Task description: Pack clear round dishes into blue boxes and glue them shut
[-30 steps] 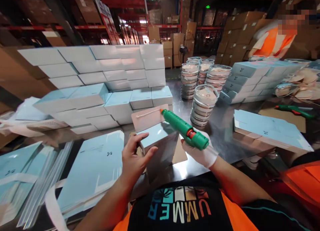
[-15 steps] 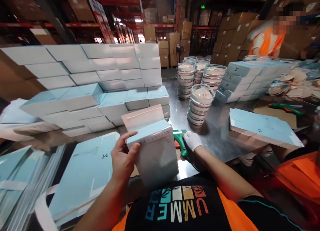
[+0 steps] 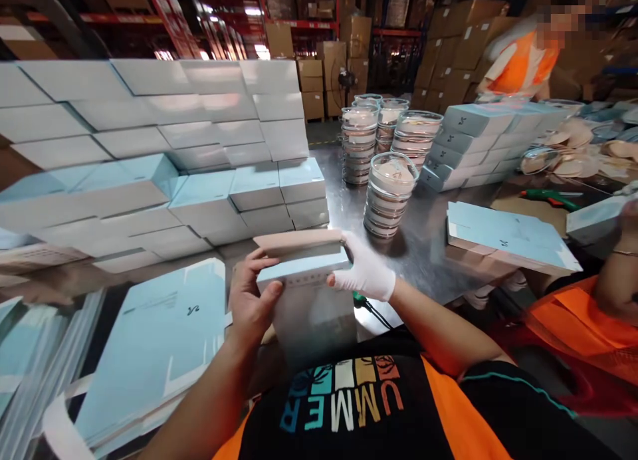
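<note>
Box flap (image 3: pixel 299 242) now under both hands.

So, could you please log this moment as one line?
left hand: grips box | right hand: presses flap | table: jar stacks
</note>
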The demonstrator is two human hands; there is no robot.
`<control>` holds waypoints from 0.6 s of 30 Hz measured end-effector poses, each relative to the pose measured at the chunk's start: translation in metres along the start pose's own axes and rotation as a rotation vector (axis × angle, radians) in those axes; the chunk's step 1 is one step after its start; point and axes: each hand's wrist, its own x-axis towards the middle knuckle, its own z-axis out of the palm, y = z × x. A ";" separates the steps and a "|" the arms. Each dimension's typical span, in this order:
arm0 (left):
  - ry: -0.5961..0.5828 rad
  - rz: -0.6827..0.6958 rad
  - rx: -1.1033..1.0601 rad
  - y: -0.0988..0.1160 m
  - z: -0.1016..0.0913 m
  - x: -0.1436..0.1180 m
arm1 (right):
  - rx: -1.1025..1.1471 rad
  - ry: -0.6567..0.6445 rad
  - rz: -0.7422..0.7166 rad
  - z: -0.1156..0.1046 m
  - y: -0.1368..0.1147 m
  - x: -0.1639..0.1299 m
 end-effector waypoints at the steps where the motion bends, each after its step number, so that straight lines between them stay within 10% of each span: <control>1: 0.014 0.024 -0.047 -0.001 0.001 0.001 | -0.042 -0.028 -0.055 -0.003 0.003 -0.003; 12: -0.359 0.339 0.031 0.028 -0.025 0.034 | -0.183 -0.039 -0.483 -0.001 -0.004 -0.015; 18: -0.687 0.565 0.407 0.065 -0.029 0.052 | -0.517 -0.326 -0.649 0.014 -0.015 0.000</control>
